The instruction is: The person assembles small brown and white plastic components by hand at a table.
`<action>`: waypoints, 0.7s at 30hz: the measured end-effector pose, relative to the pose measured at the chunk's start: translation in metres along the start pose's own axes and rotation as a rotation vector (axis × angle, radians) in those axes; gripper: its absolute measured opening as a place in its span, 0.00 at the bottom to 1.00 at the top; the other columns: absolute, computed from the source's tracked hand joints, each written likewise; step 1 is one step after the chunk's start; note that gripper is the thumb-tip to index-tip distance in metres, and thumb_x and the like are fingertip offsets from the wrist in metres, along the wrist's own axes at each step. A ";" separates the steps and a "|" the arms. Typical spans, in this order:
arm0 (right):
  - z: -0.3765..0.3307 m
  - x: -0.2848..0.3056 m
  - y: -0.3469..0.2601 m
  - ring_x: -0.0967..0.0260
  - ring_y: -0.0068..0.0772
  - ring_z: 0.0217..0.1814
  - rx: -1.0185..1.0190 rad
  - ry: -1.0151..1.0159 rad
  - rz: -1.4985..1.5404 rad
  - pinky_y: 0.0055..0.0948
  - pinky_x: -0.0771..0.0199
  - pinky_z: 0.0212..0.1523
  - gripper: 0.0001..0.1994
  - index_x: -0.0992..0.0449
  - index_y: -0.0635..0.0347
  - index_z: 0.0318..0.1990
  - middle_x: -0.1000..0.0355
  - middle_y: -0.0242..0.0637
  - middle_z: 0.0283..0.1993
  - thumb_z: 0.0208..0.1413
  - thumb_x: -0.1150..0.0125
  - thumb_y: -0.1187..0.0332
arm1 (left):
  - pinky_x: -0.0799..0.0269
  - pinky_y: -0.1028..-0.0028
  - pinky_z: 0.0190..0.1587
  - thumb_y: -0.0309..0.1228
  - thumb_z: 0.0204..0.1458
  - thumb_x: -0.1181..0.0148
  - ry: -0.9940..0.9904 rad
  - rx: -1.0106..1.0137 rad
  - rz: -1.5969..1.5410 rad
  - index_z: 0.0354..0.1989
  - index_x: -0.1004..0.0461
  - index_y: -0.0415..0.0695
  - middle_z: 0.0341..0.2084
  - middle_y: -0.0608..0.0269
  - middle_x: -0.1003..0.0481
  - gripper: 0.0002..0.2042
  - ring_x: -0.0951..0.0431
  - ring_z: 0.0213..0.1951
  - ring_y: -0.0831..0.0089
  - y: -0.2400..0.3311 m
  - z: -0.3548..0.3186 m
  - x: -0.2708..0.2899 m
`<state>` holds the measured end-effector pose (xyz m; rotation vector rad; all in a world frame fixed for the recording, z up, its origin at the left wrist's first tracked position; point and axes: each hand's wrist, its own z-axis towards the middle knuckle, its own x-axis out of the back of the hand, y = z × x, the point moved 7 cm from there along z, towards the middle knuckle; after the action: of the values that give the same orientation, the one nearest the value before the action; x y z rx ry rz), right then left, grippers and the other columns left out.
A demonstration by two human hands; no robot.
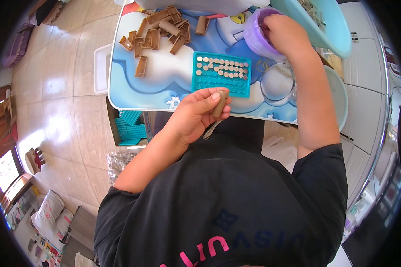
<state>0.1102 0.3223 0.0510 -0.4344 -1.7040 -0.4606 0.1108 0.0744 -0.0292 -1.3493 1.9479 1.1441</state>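
Note:
Near the table's front edge, my left hand [195,110] is closed round a small brown plastic casing [218,107], thumb on its upper end. A thin greyish strand [212,130] hangs below those fingers. My right hand [284,35] reaches into a purple bowl [252,39] at the far right. Its fingers are curled, with the tips hidden inside, so what they pinch cannot be seen. Between the hands lies a teal tray [222,92]. Small round silvery pieces [225,68] fill much of its upper rows; the lower rows show bare sockets.
Several brown casings [155,39] lie heaped at the table's far left. A large light-blue basin [338,42] stands beyond the purple bowl. Loose thin rings [262,66] lie right of the tray. Below the table's left edge, a box holds more teal trays [132,131].

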 end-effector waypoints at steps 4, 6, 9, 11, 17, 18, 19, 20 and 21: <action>-0.009 0.012 0.006 0.31 0.47 0.38 0.056 0.188 0.149 0.38 0.31 0.37 0.10 0.26 0.59 0.38 0.28 0.43 0.40 0.46 0.47 0.72 | 0.27 0.72 0.43 0.31 0.57 0.50 0.036 -0.012 -0.010 0.48 0.33 0.36 0.38 0.57 0.27 0.14 0.25 0.36 0.71 0.003 -0.004 0.000; -0.010 0.013 0.010 0.30 0.47 0.40 0.056 0.139 0.238 0.38 0.31 0.39 0.12 0.27 0.58 0.41 0.28 0.43 0.42 0.46 0.47 0.72 | 0.27 0.72 0.43 0.32 0.57 0.50 0.033 -0.017 -0.006 0.48 0.33 0.37 0.38 0.57 0.27 0.14 0.25 0.35 0.71 0.002 -0.003 0.001; -0.007 0.006 0.005 0.30 0.47 0.43 0.066 0.066 0.187 0.38 0.30 0.41 0.15 0.28 0.56 0.45 0.28 0.43 0.44 0.45 0.46 0.73 | 0.27 0.73 0.43 0.32 0.57 0.49 0.018 -0.010 0.005 0.48 0.33 0.37 0.38 0.57 0.27 0.14 0.25 0.35 0.71 -0.002 -0.001 -0.002; -0.002 0.004 -0.008 0.30 0.47 0.44 0.088 0.042 0.051 0.39 0.30 0.43 0.17 0.28 0.55 0.46 0.28 0.44 0.45 0.45 0.46 0.73 | 0.27 0.73 0.43 0.32 0.56 0.49 0.014 -0.007 0.009 0.48 0.32 0.37 0.38 0.57 0.27 0.14 0.25 0.35 0.71 -0.004 0.000 -0.004; 0.005 0.000 -0.012 0.30 0.48 0.45 0.069 -0.119 -0.067 0.41 0.30 0.44 0.18 0.28 0.53 0.46 0.28 0.44 0.44 0.44 0.46 0.74 | 0.27 0.73 0.43 0.32 0.57 0.50 0.026 -0.036 0.010 0.48 0.32 0.37 0.38 0.57 0.27 0.14 0.25 0.35 0.71 -0.003 -0.003 -0.003; 0.003 0.001 -0.010 0.30 0.48 0.45 0.072 -0.117 -0.069 0.41 0.30 0.44 0.18 0.28 0.53 0.46 0.28 0.44 0.44 0.44 0.46 0.74 | 0.27 0.73 0.43 0.32 0.57 0.50 0.028 -0.032 0.014 0.48 0.32 0.37 0.38 0.57 0.27 0.14 0.25 0.36 0.71 -0.004 -0.004 -0.002; 0.000 0.005 -0.009 0.30 0.48 0.45 0.118 -0.082 -0.031 0.41 0.29 0.44 0.17 0.28 0.53 0.46 0.28 0.44 0.44 0.45 0.46 0.74 | 0.27 0.73 0.43 0.32 0.57 0.50 0.030 -0.027 0.017 0.48 0.33 0.37 0.39 0.57 0.27 0.14 0.25 0.36 0.71 -0.005 -0.005 -0.002; -0.002 0.009 -0.010 0.30 0.49 0.44 0.163 -0.048 0.008 0.41 0.29 0.44 0.17 0.28 0.53 0.46 0.28 0.44 0.44 0.45 0.46 0.74 | 0.27 0.73 0.43 0.32 0.57 0.50 0.030 -0.029 0.016 0.48 0.33 0.37 0.39 0.57 0.27 0.14 0.25 0.36 0.71 -0.005 -0.004 -0.001; -0.003 0.009 -0.013 0.30 0.49 0.44 0.163 -0.050 0.009 0.41 0.29 0.44 0.17 0.28 0.53 0.46 0.28 0.44 0.44 0.45 0.46 0.74 | 0.27 0.73 0.43 0.32 0.57 0.50 0.027 -0.028 0.011 0.48 0.33 0.37 0.39 0.57 0.27 0.14 0.25 0.36 0.71 -0.005 -0.004 -0.001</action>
<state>0.1045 0.3104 0.0595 -0.3373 -1.7715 -0.3030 0.1158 0.0706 -0.0283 -1.3770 1.9669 1.1679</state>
